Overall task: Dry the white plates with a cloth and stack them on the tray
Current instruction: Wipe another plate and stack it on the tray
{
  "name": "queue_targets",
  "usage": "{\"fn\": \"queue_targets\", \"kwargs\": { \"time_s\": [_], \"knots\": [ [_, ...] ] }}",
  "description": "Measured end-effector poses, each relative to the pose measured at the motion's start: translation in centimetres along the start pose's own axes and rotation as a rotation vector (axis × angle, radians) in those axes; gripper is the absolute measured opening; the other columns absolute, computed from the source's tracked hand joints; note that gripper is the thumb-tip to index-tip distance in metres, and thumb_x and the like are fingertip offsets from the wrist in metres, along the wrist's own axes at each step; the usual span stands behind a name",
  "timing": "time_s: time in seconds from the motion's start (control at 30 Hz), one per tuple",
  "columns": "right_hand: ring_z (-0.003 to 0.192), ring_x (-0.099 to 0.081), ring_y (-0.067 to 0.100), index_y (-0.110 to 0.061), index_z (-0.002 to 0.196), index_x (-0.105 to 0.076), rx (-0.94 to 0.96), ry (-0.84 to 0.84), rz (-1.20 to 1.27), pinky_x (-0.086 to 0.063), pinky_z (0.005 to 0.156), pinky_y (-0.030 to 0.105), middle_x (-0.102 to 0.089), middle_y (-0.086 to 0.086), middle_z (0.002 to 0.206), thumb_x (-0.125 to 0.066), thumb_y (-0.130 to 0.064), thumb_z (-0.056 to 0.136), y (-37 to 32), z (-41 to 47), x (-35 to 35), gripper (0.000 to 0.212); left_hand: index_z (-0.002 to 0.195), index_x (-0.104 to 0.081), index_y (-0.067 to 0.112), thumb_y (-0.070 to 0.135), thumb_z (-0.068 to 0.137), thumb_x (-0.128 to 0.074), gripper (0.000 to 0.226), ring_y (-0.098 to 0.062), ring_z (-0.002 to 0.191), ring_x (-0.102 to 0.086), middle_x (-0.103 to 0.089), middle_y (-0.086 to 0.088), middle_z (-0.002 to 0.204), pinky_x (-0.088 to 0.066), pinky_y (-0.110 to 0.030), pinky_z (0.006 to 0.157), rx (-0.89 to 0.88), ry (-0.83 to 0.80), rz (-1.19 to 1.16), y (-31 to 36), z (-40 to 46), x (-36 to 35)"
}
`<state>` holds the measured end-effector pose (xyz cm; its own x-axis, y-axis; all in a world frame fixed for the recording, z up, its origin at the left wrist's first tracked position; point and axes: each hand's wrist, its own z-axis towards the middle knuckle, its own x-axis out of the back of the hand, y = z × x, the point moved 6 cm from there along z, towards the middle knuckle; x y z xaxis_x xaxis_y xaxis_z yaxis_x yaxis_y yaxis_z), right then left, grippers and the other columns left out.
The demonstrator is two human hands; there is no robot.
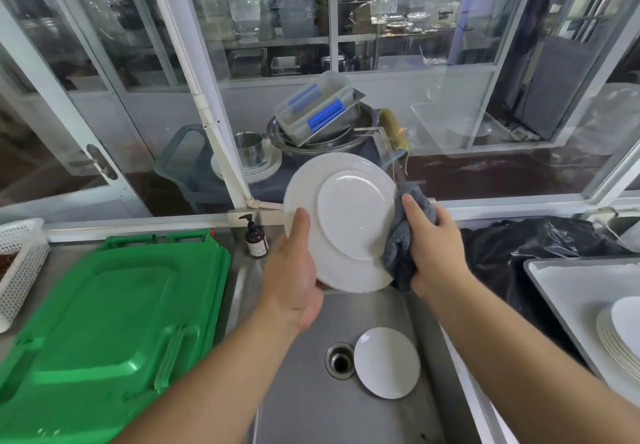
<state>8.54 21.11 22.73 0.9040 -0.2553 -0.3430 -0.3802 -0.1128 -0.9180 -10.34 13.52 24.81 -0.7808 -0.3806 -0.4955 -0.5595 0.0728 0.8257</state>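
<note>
We are partway through, by the look of it. Nearest us, one small plate [387, 362] is still lying in the sink [311, 409], just beside the drain [340, 360], so we judge at least that one is waiting to be dried. To our right, dried plates [620, 339] are already sitting stacked on the tray [561, 281], though the frame edge is cutting the pile off and we cannot count them.

Above the sink we are holding a plate [341, 222] upright with its underside facing us. Our left hand [294, 270] is gripping its left rim, thumb lying on the back. Our right hand [433, 253] is clutching the cloth [401, 246] and pressing it over the right rim, so we are drying this one now; stacking it is still ahead.

Between the sink and the tray a black bag [540, 239] is lying on the counter, and we are judging that the plate must pass over it. On our left, green lids [104, 322] and a white basket [20, 263] are taking up the counter. A soap bottle [255, 239] is standing behind the sink. Beyond the glass, more plates [256, 170] and pans [322, 125] are piled up.
</note>
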Motion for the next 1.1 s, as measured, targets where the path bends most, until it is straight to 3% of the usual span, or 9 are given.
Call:
{"fn": "queue_targets", "kwargs": {
  "time_s": [0.07,0.23,0.33,0.47,0.57,0.73,0.87,1.0,1.1],
  "knots": [
    [0.097,-0.078,0.022,-0.024,0.111,-0.072,-0.048,0.051,0.077,-0.064,0.08,0.039,-0.08,0.002,0.104,-0.078,-0.04,0.094,1.6,-0.6,0.1,0.024,0.13,-0.065,0.025,0.044,0.107,-0.05,0.033,-0.018,0.111,-0.075,-0.078,0.002,0.123,-0.064,-0.04,0.085,0.01,-0.022,-0.106,-1.0,-0.8,-0.8],
    [0.097,-0.079,0.029,-0.018,0.113,-0.073,-0.113,0.059,0.17,-0.065,0.076,0.044,-0.081,0.007,0.104,-0.077,-0.035,0.096,2.9,-0.9,0.9,0.024,0.14,-0.061,0.018,0.041,0.097,-0.057,0.049,-0.026,0.132,-0.064,-0.07,-0.007,0.138,-0.045,-0.048,0.114,0.056,-0.18,-0.204,-2.5,-1.9,-1.6],
    [0.101,-0.077,0.033,-0.017,0.113,-0.075,-0.101,0.008,0.082,-0.063,0.09,0.051,-0.081,0.009,0.103,-0.077,-0.032,0.096,1.4,-0.6,1.3,0.023,0.134,-0.067,0.02,0.04,0.088,-0.064,0.05,-0.026,0.127,-0.066,-0.073,-0.006,0.134,-0.05,-0.044,0.104,0.074,-0.2,-0.132,-1.2,-1.1,-0.7],
    [0.094,-0.077,0.022,-0.021,0.106,-0.074,0.071,-0.072,-0.146,-0.064,0.081,0.038,-0.081,0.003,0.098,-0.079,-0.029,0.094,-2.4,-0.1,1.5,0.015,0.136,-0.068,0.026,0.052,0.095,-0.053,0.052,-0.027,0.127,-0.067,-0.073,-0.005,0.133,-0.05,-0.047,0.107,0.147,-0.203,0.08,0.8,0.1,0.8],
    [0.087,-0.076,0.011,-0.025,0.108,-0.073,0.156,-0.134,-0.218,-0.061,0.071,0.026,-0.079,-0.003,0.098,-0.08,-0.032,0.093,-4.1,-0.5,1.0,0.018,0.13,-0.07,0.022,0.048,0.09,-0.06,0.049,-0.024,0.114,-0.074,-0.077,-0.007,0.125,-0.063,-0.039,0.084,0.144,-0.186,0.115,1.2,-0.2,1.2],
    [0.099,-0.071,0.019,-0.039,0.097,-0.068,0.231,-0.04,-0.348,-0.058,0.089,0.041,-0.074,-0.007,0.099,-0.071,-0.044,0.095,-3.7,-1.3,0.8,0.007,0.123,-0.07,0.021,0.036,0.101,-0.059,0.029,-0.023,0.102,-0.078,-0.08,-0.006,0.115,-0.065,-0.037,0.074,0.022,-0.112,0.088,1.3,-0.9,1.2],
    [0.1,-0.063,0.019,-0.042,0.099,-0.058,0.264,0.003,-0.519,-0.045,0.079,0.038,-0.068,-0.009,0.097,-0.052,-0.053,0.091,-2.1,-3.3,0.3,0.014,0.125,-0.068,0.02,0.033,0.105,-0.058,0.026,-0.022,0.101,-0.078,-0.08,-0.003,0.114,-0.061,-0.045,0.087,-0.033,-0.058,0.032,1.2,-0.9,0.6],
    [0.098,-0.051,0.031,-0.038,0.101,-0.045,0.323,-0.017,-0.784,-0.041,0.083,0.045,-0.049,0.002,0.107,-0.048,-0.05,0.096,-0.3,-5.6,-0.5,0.013,0.122,-0.067,0.021,0.034,0.107,-0.057,0.022,-0.02,0.098,-0.078,-0.081,0.0,0.111,-0.065,-0.039,0.068,-0.059,0.028,-0.007,1.1,-0.2,0.6],
    [0.095,-0.049,0.036,-0.03,0.107,-0.048,0.529,-0.071,-1.088,-0.048,0.078,0.046,-0.044,0.004,0.103,-0.043,-0.053,0.097,-0.5,-8.1,-1.7,0.026,0.122,-0.068,0.02,0.032,0.108,-0.056,0.022,-0.021,0.099,-0.078,-0.081,-0.003,0.111,-0.064,-0.035,0.066,-0.058,0.055,0.005,0.6,-0.1,0.4]
  ]
}}
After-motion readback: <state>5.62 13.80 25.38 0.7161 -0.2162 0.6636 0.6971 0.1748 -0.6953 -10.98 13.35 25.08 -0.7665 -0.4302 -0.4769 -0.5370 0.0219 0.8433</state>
